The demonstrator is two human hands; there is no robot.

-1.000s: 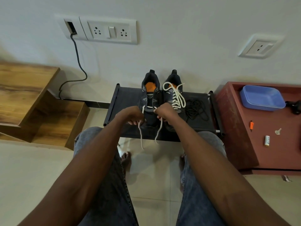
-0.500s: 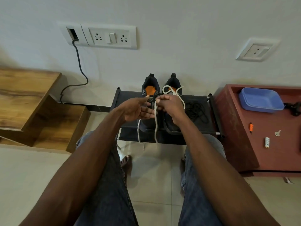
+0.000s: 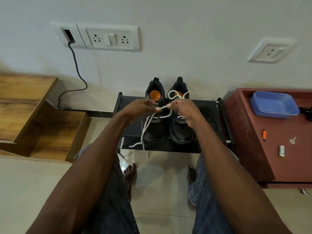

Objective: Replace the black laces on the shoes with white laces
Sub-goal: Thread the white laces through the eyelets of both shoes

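Note:
Two dark shoes with orange insoles stand side by side on a low black rack [image 3: 209, 147]. The right shoe [image 3: 183, 132] carries a white lace with a bow [image 3: 177, 95] at its top. Over the left shoe [image 3: 154, 130], my left hand [image 3: 140, 109] and my right hand [image 3: 187, 112] pinch a white lace [image 3: 146, 127] between them. The lace crosses between my fingers and its two ends hang down past the rack's front edge. A pile of black laces [image 3: 210, 117] lies on the rack to the right of the shoes, partly hidden by my right hand.
A red-brown cabinet [image 3: 249, 135] at the right holds a blue tray [image 3: 274, 105], an orange item [image 3: 264, 133], a key [image 3: 293, 140] and a small battery [image 3: 281, 150]. Wooden steps [image 3: 33, 115] stand at the left. A cable [image 3: 76, 68] hangs from the wall socket. My bare feet rest on the tiled floor.
My hands rose from the shoe's toe area toward its tongue and now hold the white lace's strands crossed between the fingertips. The loose ends swung to the left.

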